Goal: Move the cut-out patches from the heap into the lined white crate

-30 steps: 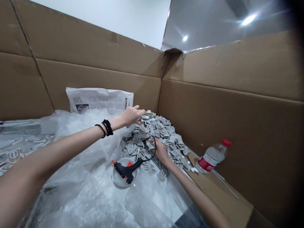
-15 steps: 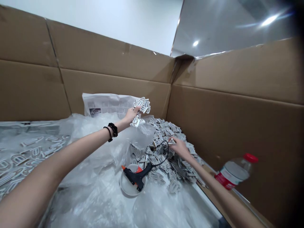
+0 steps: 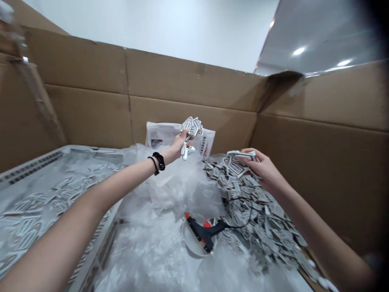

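Note:
In my left hand (image 3: 179, 144) is a bunch of flat white pieces with dark line patterns (image 3: 194, 126), fanned out above and below the fingers. My right hand (image 3: 264, 166) grips several similar patterned pieces (image 3: 237, 164), raised over the right side of the heap. Beneath it spreads the heap of loose patterned pieces (image 3: 270, 227). A black glue gun with an orange tip (image 3: 203, 231) rests on a small white dish (image 3: 193, 247), and its cord runs into the heap.
Crumpled clear plastic (image 3: 146, 251) covers the middle of the work surface. On the left, a grey tray (image 3: 88, 263) holds spread-out pieces. A printed paper sheet (image 3: 206, 142) leans against the tall cardboard wall (image 3: 188, 87) at the back.
My right hand has risen from the heap and now holds several patterned pieces. My left hand keeps its bunch. The view has turned left, showing more of the tray; the bottle is no longer clearly seen.

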Available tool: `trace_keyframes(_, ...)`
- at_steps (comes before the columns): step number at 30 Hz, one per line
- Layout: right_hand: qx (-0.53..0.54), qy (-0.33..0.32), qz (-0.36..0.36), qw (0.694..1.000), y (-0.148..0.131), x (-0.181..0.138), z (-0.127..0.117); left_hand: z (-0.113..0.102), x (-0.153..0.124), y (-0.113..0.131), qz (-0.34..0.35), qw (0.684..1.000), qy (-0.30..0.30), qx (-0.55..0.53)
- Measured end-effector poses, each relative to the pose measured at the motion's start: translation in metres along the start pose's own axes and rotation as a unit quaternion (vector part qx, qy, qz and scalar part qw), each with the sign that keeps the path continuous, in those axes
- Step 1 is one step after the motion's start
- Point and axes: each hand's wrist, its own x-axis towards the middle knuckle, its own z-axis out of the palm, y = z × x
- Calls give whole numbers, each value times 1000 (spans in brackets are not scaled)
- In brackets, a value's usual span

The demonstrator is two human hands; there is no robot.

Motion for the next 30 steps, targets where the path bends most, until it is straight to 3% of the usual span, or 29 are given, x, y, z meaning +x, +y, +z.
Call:
trace_keyframes(3,143,-50,102,983,-9,-5,58,-40,-14,43,48,997,-4,67)
trace_keyframes(5,203,-101,156,961,-15,-11,106,-74,-33,71,75,984,23,162)
trace_keyframes(9,281,-257,249,890,-28,-29,211,-154,-94,109,79,922,103,366)
trace_keyframes(12,288,-354,272,847,-35,-43,278,-215,-152,120,5,845,158,511)
trace_keyframes(14,270,-400,259,837,-39,-46,313,-252,-192,118,-63,801,179,568)
trace_keyframes(17,208,-473,207,831,-42,-44,358,-298,-245,102,-172,771,191,583)
trace_keyframes(19,135,-551,171,805,-42,-41,384,-321,-271,85,-214,765,189,577)
trace_keyframes(23,-35,-710,122,693,-40,-41,430,-353,-297,53,-203,796,198,535)
trace_keyframes(28,-182,-802,77,564,-31,-48,469,-368,-293,43,-201,854,203,434)
trace_keyframes(30,-217,-809,50,545,-25,-45,480,-370,-291,46,-213,863,189,418)
